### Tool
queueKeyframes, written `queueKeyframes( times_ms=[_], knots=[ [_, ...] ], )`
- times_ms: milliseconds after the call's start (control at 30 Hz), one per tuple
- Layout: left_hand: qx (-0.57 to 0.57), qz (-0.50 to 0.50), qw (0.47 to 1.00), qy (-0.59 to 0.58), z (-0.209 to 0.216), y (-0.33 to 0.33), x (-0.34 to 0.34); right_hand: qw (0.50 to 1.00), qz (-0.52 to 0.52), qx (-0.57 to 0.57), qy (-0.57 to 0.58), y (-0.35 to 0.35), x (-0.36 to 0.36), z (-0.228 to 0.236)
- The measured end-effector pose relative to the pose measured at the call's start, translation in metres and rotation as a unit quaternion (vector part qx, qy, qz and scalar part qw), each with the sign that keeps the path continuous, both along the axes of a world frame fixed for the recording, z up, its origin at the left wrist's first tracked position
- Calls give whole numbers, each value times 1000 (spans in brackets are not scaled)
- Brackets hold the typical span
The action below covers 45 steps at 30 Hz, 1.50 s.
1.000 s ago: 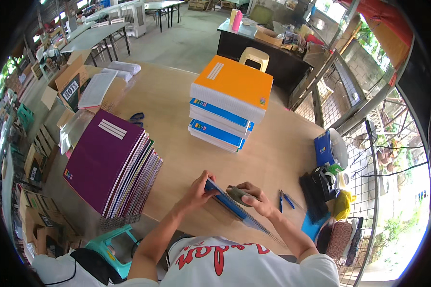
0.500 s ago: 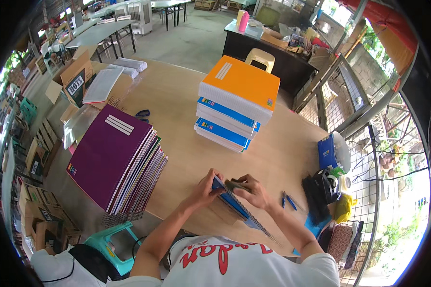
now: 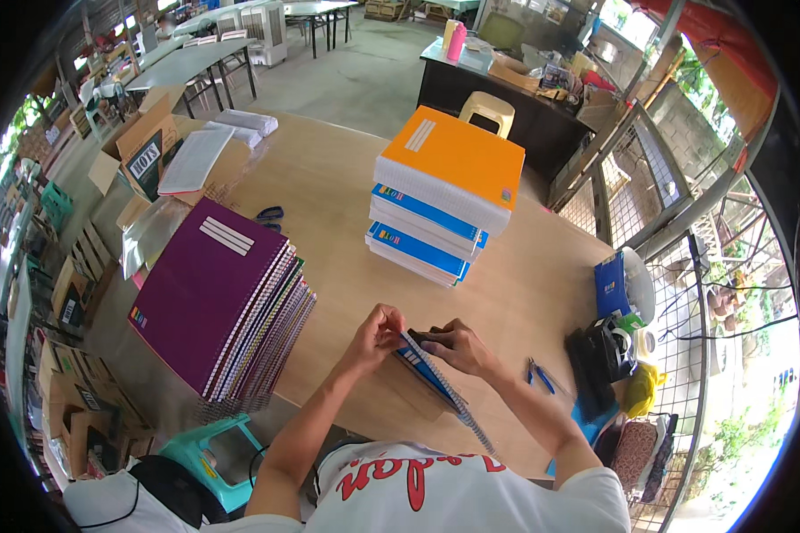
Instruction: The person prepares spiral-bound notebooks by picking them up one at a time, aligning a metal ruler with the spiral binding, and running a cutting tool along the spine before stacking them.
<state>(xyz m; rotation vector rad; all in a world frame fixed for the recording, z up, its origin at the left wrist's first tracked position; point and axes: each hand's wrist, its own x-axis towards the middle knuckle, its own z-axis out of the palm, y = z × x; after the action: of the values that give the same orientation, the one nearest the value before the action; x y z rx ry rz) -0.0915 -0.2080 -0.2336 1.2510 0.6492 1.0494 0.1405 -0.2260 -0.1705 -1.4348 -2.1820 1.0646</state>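
Note:
A blue-covered spiral notebook (image 3: 428, 371) stands tilted on its edge over the near side of the table, with its wire coil (image 3: 473, 425) running toward my body. At the notebook's far end, my left hand (image 3: 375, 341) is closed, fingertips pinching the corner by the coil. My right hand (image 3: 462, 346) is closed beside the same end, around a small dark thing (image 3: 425, 338) pressed near the coil; its kind is mostly hidden by the fingers. A brown board or flap (image 3: 409, 391) shows under the notebook.
Spiral notebooks topped by a purple cover (image 3: 213, 293) are stacked at left. An orange-topped paper stack (image 3: 458, 151) with blue covers stands beyond my hands. Blue-handled pliers (image 3: 540, 377) lie at right, near a black bag (image 3: 596, 355). Scissors (image 3: 269, 216) lie behind the purple stack.
My left hand has risen slightly at the notebook's far corner. The right hand has shifted a little left, and the coil's near end has swung slightly left.

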Motion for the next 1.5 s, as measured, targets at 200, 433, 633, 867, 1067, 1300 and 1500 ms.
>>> queueKeyframes(
  times_ms=[200, 433, 633, 867, 1067, 1300, 1500],
  knots=[
    [-57, 14, 998, -26, -3, -4, -11, 991, -46, -39, 118, 4, -20, 6],
    [-32, -62, 997, -32, -11, 1, 5, 995, -68, 50, -51, 17, 30, -116],
    [-45, -40, 996, -65, 0, -8, -6, 879, -402, 101, -235, -81, 114, -121],
    [-57, -48, 994, -86, 1, -4, 11, 776, -470, 244, -342, -167, 173, -180],
    [-65, -30, 994, -79, 5, -8, 5, 824, -413, 215, -322, -161, 180, -157],
    [-75, -49, 991, -96, 12, -9, 11, 886, -346, 287, -113, -104, 143, -90],
    [-58, -65, 989, -116, 8, -8, 11, 925, -3, 344, -159, -33, 23, 89]
  ],
)
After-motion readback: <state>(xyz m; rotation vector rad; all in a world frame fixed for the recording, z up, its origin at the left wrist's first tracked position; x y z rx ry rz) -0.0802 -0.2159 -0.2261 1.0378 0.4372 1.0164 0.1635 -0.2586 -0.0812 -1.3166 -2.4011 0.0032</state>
